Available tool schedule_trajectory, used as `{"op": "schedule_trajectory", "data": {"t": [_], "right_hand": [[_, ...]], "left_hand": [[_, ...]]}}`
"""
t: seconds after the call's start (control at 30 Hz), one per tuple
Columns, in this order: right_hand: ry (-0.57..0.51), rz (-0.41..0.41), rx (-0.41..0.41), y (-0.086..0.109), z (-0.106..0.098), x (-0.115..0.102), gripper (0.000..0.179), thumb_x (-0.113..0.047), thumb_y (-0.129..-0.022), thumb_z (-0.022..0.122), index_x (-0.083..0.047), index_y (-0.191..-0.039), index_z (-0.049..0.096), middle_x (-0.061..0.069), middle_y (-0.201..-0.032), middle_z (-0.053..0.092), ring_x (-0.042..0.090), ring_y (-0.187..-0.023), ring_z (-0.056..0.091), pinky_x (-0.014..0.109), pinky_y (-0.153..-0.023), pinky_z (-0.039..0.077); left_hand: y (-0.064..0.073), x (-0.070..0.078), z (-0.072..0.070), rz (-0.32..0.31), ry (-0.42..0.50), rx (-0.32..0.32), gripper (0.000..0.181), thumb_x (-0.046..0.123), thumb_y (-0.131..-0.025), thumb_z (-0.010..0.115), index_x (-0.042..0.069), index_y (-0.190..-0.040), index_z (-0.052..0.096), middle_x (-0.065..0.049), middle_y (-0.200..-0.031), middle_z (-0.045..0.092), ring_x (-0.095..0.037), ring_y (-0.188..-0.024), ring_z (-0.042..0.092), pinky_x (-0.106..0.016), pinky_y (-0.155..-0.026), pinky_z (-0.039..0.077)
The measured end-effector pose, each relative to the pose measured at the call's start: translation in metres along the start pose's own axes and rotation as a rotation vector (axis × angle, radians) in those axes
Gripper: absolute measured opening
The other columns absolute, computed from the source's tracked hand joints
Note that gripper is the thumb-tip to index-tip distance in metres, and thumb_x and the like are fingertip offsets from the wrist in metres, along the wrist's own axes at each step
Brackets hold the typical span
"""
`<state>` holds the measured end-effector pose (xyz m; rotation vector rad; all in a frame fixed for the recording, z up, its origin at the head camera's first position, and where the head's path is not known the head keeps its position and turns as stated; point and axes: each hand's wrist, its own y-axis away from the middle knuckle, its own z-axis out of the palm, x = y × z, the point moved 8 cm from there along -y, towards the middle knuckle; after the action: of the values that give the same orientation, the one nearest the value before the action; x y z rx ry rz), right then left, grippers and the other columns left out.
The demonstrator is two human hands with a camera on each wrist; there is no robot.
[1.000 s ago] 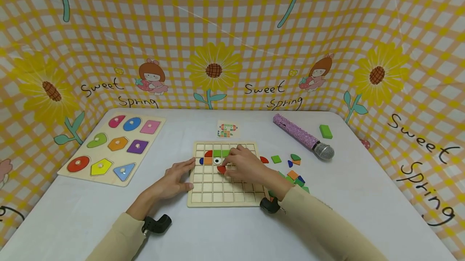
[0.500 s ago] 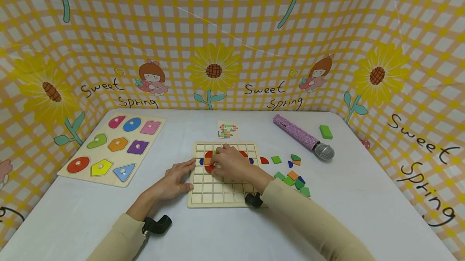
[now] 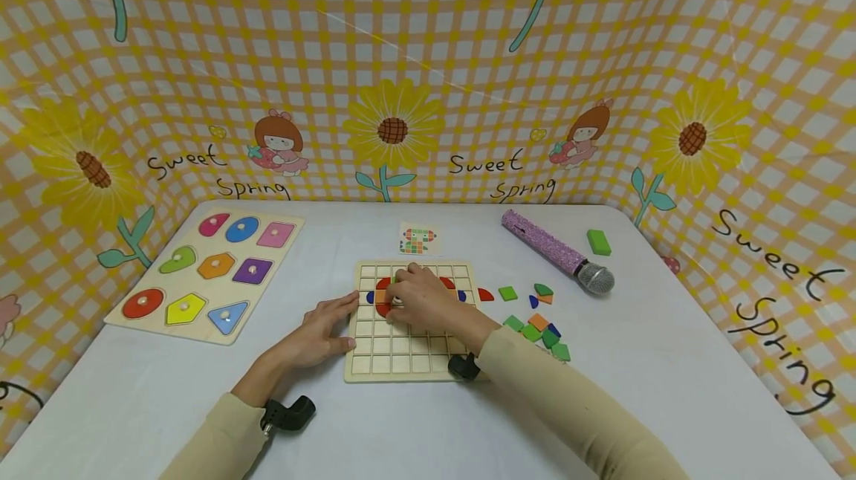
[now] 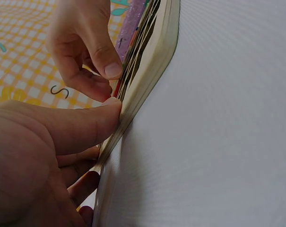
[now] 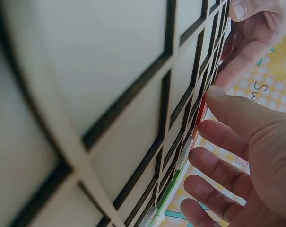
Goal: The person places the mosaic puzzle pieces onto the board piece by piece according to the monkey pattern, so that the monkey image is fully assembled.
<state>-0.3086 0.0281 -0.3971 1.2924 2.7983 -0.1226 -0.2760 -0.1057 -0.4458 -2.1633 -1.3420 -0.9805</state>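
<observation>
A wooden grid board (image 3: 371,346) lies on the white table in the head view, with coloured tiles in its upper rows. My left hand (image 3: 319,335) rests against the board's left edge, thumb and fingers touching it. Over the upper middle of the grid, my right hand (image 3: 428,302) has its thumb on a red rounded tile (image 3: 383,310) below an orange square. In the right wrist view its thumb tip touches the red tile (image 5: 202,109), while the other fingers extend along the tiles. The hand hides several tiles beneath it. Behind the board lies a pattern card (image 3: 420,238).
Loose green, orange and blue tiles (image 3: 531,331) lie right of the board, near a red quarter-round tile (image 3: 485,294). Farther back are a glittery purple microphone (image 3: 555,250) and a green block (image 3: 599,242). A shape puzzle board (image 3: 207,272) lies at left.
My right hand has moved left across the board, bringing the red tile into a cell under the orange square. Its thumb stays there now. My left hand has kept its place.
</observation>
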Motion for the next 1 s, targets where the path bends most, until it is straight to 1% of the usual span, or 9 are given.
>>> {"op": "schedule_trajectory", "data": {"t": [0.27,0.4,0.63,0.83,0.9,1.0], "right_hand": [[0.029,0.013,0.023,0.0,-0.002,0.001,0.019,-0.037,-0.082,0.071,-0.024,-0.096,0.073,-0.003,-0.095,0.063,0.018,-0.09,0.047,0.031,-0.078,0.042],[0.038,0.018,0.024,-0.001,-0.002,0.002,0.019,-0.038,-0.082,0.07,-0.023,-0.095,0.072,-0.003,-0.094,0.062,0.018,-0.09,0.047,0.031,-0.078,0.041],[-0.006,0.028,0.032,0.003,-0.006,0.003,0.025,-0.041,-0.08,0.072,-0.022,-0.097,0.072,-0.002,-0.095,0.063,0.017,-0.089,0.046,0.031,-0.078,0.04],[-0.103,0.053,0.056,0.015,-0.019,0.012,0.028,-0.037,-0.081,0.072,-0.018,-0.1,0.073,0.001,-0.1,0.065,0.017,-0.088,0.047,0.031,-0.076,0.039],[-0.13,0.068,0.065,0.022,-0.024,0.02,0.028,-0.035,-0.081,0.072,-0.017,-0.102,0.073,0.002,-0.102,0.065,0.019,-0.089,0.048,0.032,-0.076,0.039],[-0.141,0.077,0.101,0.037,-0.031,0.034,0.03,-0.034,-0.081,0.072,-0.015,-0.104,0.073,0.003,-0.103,0.065,0.019,-0.091,0.05,0.034,-0.077,0.04]], "left_hand": [[-0.001,-0.001,0.0,-0.004,0.001,-0.001,0.067,0.013,-0.086,0.066,0.001,-0.144,0.035,-0.006,-0.158,0.022,-0.035,-0.143,0.018,-0.059,-0.111,0.012],[-0.001,-0.001,-0.001,0.001,0.003,0.002,0.067,0.013,-0.086,0.066,0.001,-0.144,0.035,-0.007,-0.158,0.022,-0.035,-0.142,0.018,-0.059,-0.11,0.012],[-0.001,-0.002,0.001,-0.003,0.002,-0.004,0.067,0.013,-0.086,0.066,0.001,-0.144,0.035,-0.006,-0.159,0.021,-0.035,-0.143,0.018,-0.059,-0.111,0.012],[-0.001,-0.001,0.001,0.0,-0.007,0.001,0.067,0.013,-0.086,0.066,0.001,-0.144,0.034,-0.006,-0.158,0.021,-0.035,-0.143,0.018,-0.059,-0.111,0.012],[-0.001,-0.001,0.0,0.005,-0.007,0.005,0.067,0.012,-0.085,0.066,0.0,-0.144,0.035,-0.007,-0.158,0.022,-0.035,-0.142,0.019,-0.059,-0.111,0.013],[-0.001,0.0,0.001,0.005,-0.003,0.003,0.068,0.01,-0.085,0.066,0.0,-0.144,0.035,-0.007,-0.158,0.021,-0.035,-0.143,0.018,-0.059,-0.111,0.013]]}}
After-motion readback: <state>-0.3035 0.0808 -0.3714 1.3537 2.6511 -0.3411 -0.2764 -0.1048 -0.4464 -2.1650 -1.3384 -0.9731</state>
